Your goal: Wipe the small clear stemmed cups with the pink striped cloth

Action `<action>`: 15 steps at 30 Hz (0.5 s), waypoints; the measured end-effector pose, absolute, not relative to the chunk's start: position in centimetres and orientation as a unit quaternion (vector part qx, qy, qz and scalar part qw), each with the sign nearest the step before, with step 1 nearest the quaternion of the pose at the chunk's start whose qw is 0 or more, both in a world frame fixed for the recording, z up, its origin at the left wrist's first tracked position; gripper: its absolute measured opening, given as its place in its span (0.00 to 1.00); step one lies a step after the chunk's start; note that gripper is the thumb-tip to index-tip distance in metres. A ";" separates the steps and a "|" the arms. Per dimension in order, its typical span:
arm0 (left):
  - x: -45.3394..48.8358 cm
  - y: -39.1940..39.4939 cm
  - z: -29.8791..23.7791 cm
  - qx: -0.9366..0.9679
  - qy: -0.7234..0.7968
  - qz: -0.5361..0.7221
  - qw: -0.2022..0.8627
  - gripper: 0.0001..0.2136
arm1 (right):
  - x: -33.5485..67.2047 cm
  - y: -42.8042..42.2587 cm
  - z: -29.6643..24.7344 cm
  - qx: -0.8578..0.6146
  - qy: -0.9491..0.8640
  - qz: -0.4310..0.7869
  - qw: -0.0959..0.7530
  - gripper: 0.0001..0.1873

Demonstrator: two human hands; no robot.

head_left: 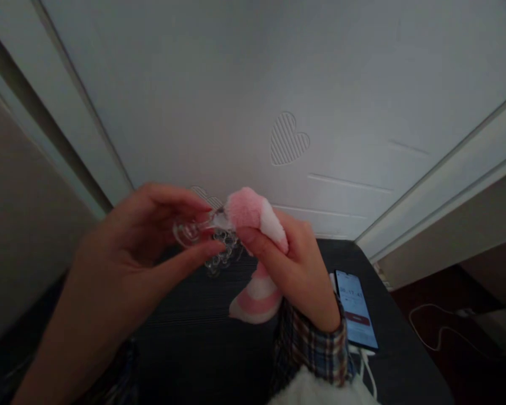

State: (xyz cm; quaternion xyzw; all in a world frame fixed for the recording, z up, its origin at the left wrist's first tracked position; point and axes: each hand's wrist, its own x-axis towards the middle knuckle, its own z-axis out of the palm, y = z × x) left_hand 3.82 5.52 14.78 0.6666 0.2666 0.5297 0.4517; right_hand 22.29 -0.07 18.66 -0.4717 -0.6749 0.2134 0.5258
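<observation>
My left hand (152,242) curves its thumb and fingers round a clear, see-through piece (204,225) with a rounded end and a narrow stem. What kind of piece it is, I cannot tell. My right hand (290,264) is closed on a fluffy pink-and-white striped cloth (247,208), its thumb pressing on the fabric. The cloth wraps the right end of the clear piece and hides it. A loose striped part of the cloth hangs below the right hand. Behind the hands, several more clear pieces (221,256) lie in a cluster on the dark table.
The black tabletop (194,349) runs up to a white panel (219,112) with heart-shaped grooves. A phone (356,309) with a lit screen lies on the right side, a white cable (369,371) below it. Another white cable (438,337) trails beyond the table's right edge.
</observation>
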 end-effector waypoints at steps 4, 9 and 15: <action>4.8 4.7 16.9 0.690 0.294 0.538 0.385 0.14 | 23.0 -0.3 18.3 -0.499 -0.650 0.213 0.532 0.17; 4.3 4.2 17.8 0.731 0.237 0.497 0.402 0.18 | 23.7 -0.9 18.2 -0.509 -0.632 0.226 0.539 0.17; 4.2 3.9 17.9 0.638 0.182 0.486 0.570 0.13 | 23.5 -1.3 18.2 -0.510 -0.651 0.227 0.515 0.20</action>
